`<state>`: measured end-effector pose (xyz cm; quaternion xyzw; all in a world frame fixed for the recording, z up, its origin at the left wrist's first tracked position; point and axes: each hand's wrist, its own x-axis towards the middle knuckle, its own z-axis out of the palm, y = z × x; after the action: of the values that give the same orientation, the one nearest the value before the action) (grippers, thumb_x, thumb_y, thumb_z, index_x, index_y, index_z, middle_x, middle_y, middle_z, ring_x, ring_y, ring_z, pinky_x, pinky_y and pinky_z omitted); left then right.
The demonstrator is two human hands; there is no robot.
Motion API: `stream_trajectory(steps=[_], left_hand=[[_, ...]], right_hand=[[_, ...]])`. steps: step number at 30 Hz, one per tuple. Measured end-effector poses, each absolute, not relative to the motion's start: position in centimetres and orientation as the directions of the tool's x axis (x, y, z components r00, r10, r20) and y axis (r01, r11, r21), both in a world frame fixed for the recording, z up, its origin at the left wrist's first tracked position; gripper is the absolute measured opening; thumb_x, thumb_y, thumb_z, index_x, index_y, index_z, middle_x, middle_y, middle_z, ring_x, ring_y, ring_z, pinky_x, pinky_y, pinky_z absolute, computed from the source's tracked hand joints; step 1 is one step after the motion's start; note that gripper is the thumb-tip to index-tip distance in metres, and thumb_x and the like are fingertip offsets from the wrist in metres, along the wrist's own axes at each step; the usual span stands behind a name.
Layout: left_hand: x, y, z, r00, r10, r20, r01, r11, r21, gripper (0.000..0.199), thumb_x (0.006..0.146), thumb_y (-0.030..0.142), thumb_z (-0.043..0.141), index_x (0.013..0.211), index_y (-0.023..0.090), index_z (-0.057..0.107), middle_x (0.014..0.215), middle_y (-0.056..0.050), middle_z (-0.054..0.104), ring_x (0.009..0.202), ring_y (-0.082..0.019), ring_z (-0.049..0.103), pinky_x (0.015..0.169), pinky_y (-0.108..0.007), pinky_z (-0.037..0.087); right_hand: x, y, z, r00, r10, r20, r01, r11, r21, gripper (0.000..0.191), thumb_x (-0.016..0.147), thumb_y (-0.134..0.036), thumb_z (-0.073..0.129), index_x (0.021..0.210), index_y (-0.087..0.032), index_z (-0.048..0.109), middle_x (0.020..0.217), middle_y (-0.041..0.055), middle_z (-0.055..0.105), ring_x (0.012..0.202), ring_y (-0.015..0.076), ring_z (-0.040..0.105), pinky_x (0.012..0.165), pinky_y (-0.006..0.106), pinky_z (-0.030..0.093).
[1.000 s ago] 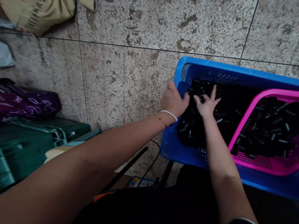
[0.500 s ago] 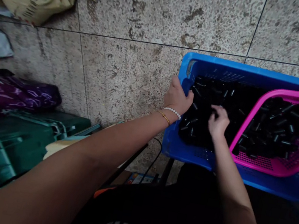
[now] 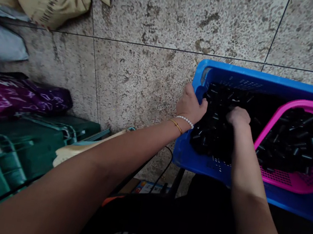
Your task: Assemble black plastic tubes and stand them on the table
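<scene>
My left hand (image 3: 190,103) is closed over the left end rim of a blue plastic basket (image 3: 272,79), with a bead bracelet and a gold bangle at the wrist. Inside the basket lies a heap of small black shiny cylindrical pieces (image 3: 214,121). My right hand (image 3: 239,116) reaches down into that heap; its fingers are sunk among the dark pieces, so I cannot see what they hold. Just right of it, a pink mesh basket (image 3: 289,101) sits within the blue one, holding more of the same black pieces (image 3: 298,136).
The speckled tile floor (image 3: 160,25) stretches beyond the basket. Tan sacks (image 3: 65,0), a pale bag (image 3: 0,43) and a purple bag (image 3: 38,100) lie at left. Green crates (image 3: 34,140) stand below them, and a black cable (image 3: 165,171) runs beside the blue basket.
My right hand has gone from hovering with fingers apart to digging into the black pieces. The left hand keeps its hold on the rim. The whole view has shifted slightly.
</scene>
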<state>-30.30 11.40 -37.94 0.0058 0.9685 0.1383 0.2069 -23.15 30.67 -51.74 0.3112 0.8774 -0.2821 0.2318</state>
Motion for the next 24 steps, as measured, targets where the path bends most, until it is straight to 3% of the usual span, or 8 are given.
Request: stream_trajectory(steps=[3, 6, 9, 13, 16, 18, 20, 24], left_hand=[[-30.3, 11.4, -38.0, -0.919, 0.065, -0.389, -0.045, 0.963, 0.267, 0.060, 0.093, 0.042, 0.058, 0.142, 0.013, 0.039, 0.132, -0.020, 0.064, 0.112, -0.034, 0.069, 0.097, -0.044, 0.058], [-30.3, 11.4, -38.0, -0.924, 0.075, -0.376, -0.030, 0.964, 0.266, 0.059, 0.092, 0.041, 0.058, 0.141, 0.012, 0.041, 0.133, -0.020, 0.064, 0.113, -0.033, 0.069, 0.098, -0.043, 0.058], [-30.4, 11.4, -37.9, -0.926, 0.073, -0.371, -0.027, 0.966, 0.259, 0.059, 0.092, 0.039, 0.059, 0.141, 0.012, 0.041, 0.133, -0.020, 0.064, 0.114, -0.033, 0.069, 0.097, -0.042, 0.058], [-30.4, 11.5, -37.8, -0.924, 0.067, -0.375, -0.034, 0.966, 0.255, 0.058, 0.092, 0.040, 0.059, 0.141, 0.014, 0.041, 0.133, -0.020, 0.065, 0.118, -0.032, 0.068, 0.099, -0.041, 0.057], [-30.3, 11.4, -37.9, -0.926, 0.067, -0.372, -0.034, 0.966, 0.257, 0.058, 0.092, 0.040, 0.059, 0.140, 0.014, 0.041, 0.133, -0.020, 0.064, 0.118, -0.032, 0.068, 0.099, -0.041, 0.057], [-30.3, 11.4, -38.0, -0.925, 0.070, -0.373, -0.033, 0.964, 0.265, 0.059, 0.092, 0.040, 0.059, 0.141, 0.014, 0.040, 0.134, -0.021, 0.063, 0.119, -0.033, 0.067, 0.100, -0.041, 0.056], [-30.3, 11.4, -38.1, -0.923, 0.076, -0.376, -0.035, 0.960, 0.279, 0.060, 0.092, 0.040, 0.059, 0.142, 0.013, 0.039, 0.135, -0.021, 0.062, 0.119, -0.033, 0.067, 0.101, -0.042, 0.055], [-30.3, 11.4, -38.0, -0.919, 0.081, -0.387, -0.044, 0.952, 0.302, 0.061, 0.093, 0.039, 0.059, 0.144, 0.012, 0.038, 0.135, -0.023, 0.060, 0.119, -0.036, 0.066, 0.100, -0.045, 0.055]], right_hand=[[-23.9, 30.1, -50.7, -0.695, 0.476, -0.539, 0.693, 0.643, -0.325, 0.039, 0.093, -0.021, 0.050, 0.122, -0.018, 0.076, 0.119, 0.0198, 0.072, 0.110, 0.0324, 0.070, 0.098, 0.052, 0.054], [-25.4, 28.1, -50.3, -0.732, 0.478, -0.485, 0.668, 0.646, -0.370, 0.055, 0.095, -0.018, 0.043, 0.147, -0.023, 0.059, 0.156, 0.0149, 0.052, 0.137, 0.0321, 0.055, 0.112, 0.051, 0.047], [-26.3, 25.5, -50.0, -0.766, 0.372, -0.525, 0.619, 0.648, -0.444, 0.075, 0.087, -0.013, 0.051, 0.160, -0.025, 0.041, 0.168, 0.0120, 0.038, 0.153, 0.0386, 0.033, 0.119, 0.067, 0.035], [-24.3, 22.6, -48.0, -0.850, 0.107, -0.516, 0.445, 0.670, -0.594, 0.067, 0.083, -0.012, 0.058, 0.145, -0.036, 0.060, 0.156, 0.0021, 0.056, 0.149, 0.0355, 0.041, 0.122, 0.073, 0.025], [-19.8, 21.3, -44.9, -0.900, 0.074, -0.429, 0.368, 0.656, -0.659, 0.055, 0.084, -0.012, 0.059, 0.136, -0.028, 0.069, 0.160, 0.0064, 0.051, 0.149, 0.0362, 0.040, 0.126, 0.069, 0.021], [-16.1, 20.6, -42.3, -0.947, 0.059, -0.316, 0.293, 0.559, -0.776, 0.048, 0.084, -0.010, 0.057, 0.127, -0.022, 0.074, 0.151, 0.0118, 0.058, 0.141, 0.0332, 0.051, 0.121, 0.059, 0.037], [-12.7, 20.2, -39.8, -0.958, -0.029, -0.285, 0.235, 0.491, -0.839, 0.043, 0.082, -0.008, 0.057, 0.115, -0.027, 0.079, 0.125, 0.0060, 0.074, 0.114, 0.0233, 0.069, 0.105, 0.042, 0.056], [-10.7, 21.5, -37.9, -0.944, 0.049, -0.326, 0.309, 0.477, -0.822, 0.034, 0.090, -0.018, 0.054, 0.109, -0.030, 0.080, 0.099, -0.0004, 0.079, 0.087, 0.0156, 0.075, 0.085, 0.030, 0.062]])
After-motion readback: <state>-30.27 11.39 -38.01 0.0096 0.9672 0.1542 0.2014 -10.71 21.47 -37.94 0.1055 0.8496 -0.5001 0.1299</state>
